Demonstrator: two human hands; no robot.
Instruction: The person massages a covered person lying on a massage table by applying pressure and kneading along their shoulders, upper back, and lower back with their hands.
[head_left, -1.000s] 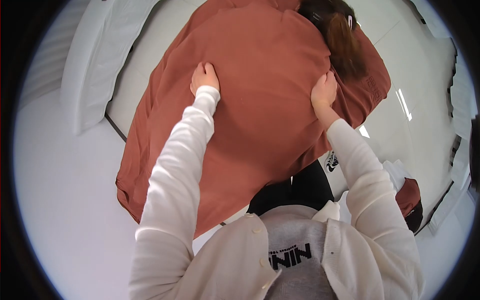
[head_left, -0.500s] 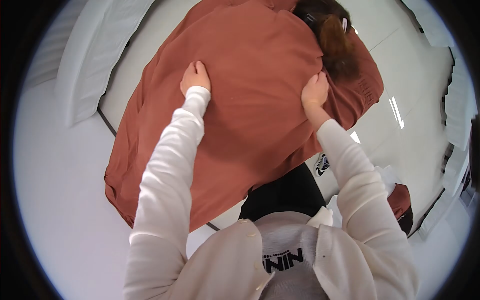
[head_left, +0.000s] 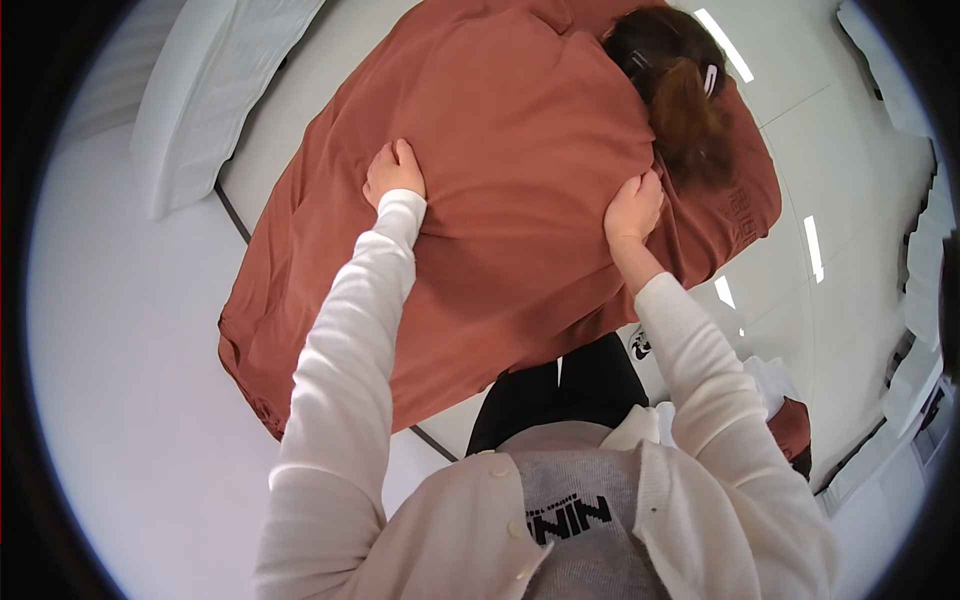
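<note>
A broad rust-coloured cloth (head_left: 500, 230) is spread in front of me over another person. That person's head (head_left: 680, 75), dark hair tied back with clips, shows at its upper right. My left hand (head_left: 395, 172) has its fingers curled into the cloth left of the middle. My right hand (head_left: 635, 205) is closed on the cloth near the hair, where folds run out from the fingers. Both fingertips are partly hidden in the fabric. Raised lettering (head_left: 745, 215) marks the cloth at the right, and a gathered edge (head_left: 255, 400) lies at lower left.
White padded covers (head_left: 200, 110) stand at the upper left, with a white surface (head_left: 130, 380) below. Pale floor tiles (head_left: 790, 130) lie to the right, with more white covers (head_left: 915, 300) beyond. A shoe (head_left: 640, 343) shows near my right forearm, and a rust-and-white bundle (head_left: 790, 420) lies beyond my right elbow.
The view has shifted slightly, so the cloth and the person's head sit lower and further right. Both hands keep their hold, and creases between them look a little more pronounced.
</note>
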